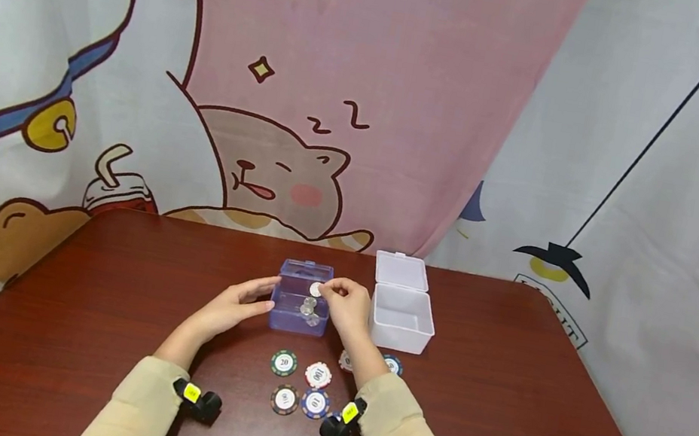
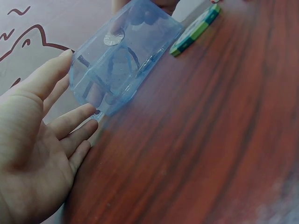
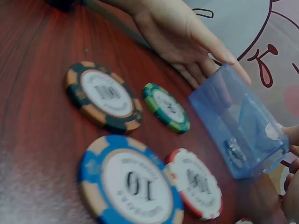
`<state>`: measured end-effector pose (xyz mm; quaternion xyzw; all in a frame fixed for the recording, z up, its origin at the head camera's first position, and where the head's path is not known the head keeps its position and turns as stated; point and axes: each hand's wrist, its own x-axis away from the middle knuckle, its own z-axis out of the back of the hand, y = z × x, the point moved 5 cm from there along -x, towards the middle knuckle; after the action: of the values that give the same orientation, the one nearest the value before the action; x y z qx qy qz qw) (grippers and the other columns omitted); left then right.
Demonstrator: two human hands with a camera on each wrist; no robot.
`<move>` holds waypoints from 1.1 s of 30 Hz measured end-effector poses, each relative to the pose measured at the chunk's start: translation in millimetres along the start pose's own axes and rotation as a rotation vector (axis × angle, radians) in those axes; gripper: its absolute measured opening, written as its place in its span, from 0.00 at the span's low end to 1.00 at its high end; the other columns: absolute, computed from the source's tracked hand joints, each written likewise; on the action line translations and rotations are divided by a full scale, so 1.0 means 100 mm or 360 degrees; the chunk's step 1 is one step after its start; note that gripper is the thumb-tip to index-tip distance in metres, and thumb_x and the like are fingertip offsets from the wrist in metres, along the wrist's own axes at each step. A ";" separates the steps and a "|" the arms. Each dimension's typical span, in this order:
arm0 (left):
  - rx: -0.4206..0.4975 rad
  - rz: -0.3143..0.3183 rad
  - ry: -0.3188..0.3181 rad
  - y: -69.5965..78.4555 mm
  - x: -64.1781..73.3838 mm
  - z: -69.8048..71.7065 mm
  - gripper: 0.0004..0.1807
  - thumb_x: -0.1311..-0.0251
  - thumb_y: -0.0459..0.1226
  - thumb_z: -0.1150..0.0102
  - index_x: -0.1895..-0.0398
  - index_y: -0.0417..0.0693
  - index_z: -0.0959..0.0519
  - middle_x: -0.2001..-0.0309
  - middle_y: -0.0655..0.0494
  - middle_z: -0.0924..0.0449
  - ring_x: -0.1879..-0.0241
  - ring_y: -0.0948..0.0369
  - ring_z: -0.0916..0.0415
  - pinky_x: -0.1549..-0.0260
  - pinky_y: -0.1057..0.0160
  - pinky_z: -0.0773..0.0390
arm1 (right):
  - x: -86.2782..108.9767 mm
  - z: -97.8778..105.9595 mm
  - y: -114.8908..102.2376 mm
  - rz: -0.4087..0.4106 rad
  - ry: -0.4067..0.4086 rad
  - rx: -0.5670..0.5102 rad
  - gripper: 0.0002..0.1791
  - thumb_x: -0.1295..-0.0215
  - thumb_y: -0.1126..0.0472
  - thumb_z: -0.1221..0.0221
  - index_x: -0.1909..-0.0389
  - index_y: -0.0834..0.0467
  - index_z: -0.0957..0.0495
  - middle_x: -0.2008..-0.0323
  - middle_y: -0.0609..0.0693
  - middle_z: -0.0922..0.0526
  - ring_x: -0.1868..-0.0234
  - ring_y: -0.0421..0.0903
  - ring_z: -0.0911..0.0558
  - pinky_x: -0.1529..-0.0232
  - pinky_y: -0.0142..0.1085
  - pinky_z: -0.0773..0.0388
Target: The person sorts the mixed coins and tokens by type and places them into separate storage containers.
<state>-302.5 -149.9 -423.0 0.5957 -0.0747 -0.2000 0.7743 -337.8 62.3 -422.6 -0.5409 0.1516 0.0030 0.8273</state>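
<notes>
A translucent blue plastic box (image 1: 297, 325) stands on the table with its lid (image 1: 307, 270) raised at the back. My left hand (image 1: 223, 311) rests against the box's left side, fingers and thumb extended. Over the box's right part, my right hand (image 1: 348, 311) pinches a round silver coin (image 1: 315, 290) between thumb and fingertips; the coin (image 2: 114, 37) also shows through the plastic in the left wrist view. Several silvery coins (image 1: 309, 307) lie inside the box, towards its right.
A white plastic box (image 1: 399, 339) stands open to the right, its lid (image 1: 402, 270) tipped back. Poker chips lie nearer me: a green one (image 1: 283, 362), a red-and-white one (image 1: 318, 375), a black-and-orange one (image 3: 104, 97) and a blue one (image 3: 133, 179). More chips sit partly behind my right forearm.
</notes>
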 end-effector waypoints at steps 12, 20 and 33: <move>-0.0014 -0.0002 0.0020 -0.23 -0.09 0.01 0.30 0.35 0.31 0.45 0.31 0.37 0.38 0.35 0.35 0.36 0.35 0.42 0.41 0.40 0.41 0.41 | 0.05 -0.02 0.09 0.0134 0.0020 -0.0029 0.05 0.45 0.59 0.31 0.72 0.56 0.17 0.80 0.44 0.32 0.77 0.40 0.32 0.74 0.34 0.35; -0.0033 -0.0004 0.0025 -0.31 -0.11 0.03 0.30 0.34 0.33 0.44 0.30 0.40 0.37 0.35 0.39 0.35 0.35 0.44 0.40 0.40 0.42 0.40 | 0.11 -0.01 0.05 0.0124 -0.0022 -0.0033 0.07 0.42 0.59 0.33 0.64 0.57 0.15 0.74 0.46 0.28 0.72 0.42 0.30 0.69 0.35 0.32; -0.0037 0.0012 0.0051 -0.33 -0.10 0.04 0.30 0.35 0.35 0.43 0.30 0.41 0.37 0.35 0.41 0.33 0.35 0.45 0.39 0.40 0.42 0.40 | 0.22 0.14 -0.29 0.0374 -0.0070 -0.0075 0.13 0.39 0.60 0.37 0.55 0.62 0.19 0.65 0.53 0.24 0.66 0.44 0.25 0.65 0.35 0.28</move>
<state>-320.1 -156.9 -452.1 0.5895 -0.0622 -0.1884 0.7830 -308.5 59.7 -396.7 -0.5385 0.1955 0.1154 0.8115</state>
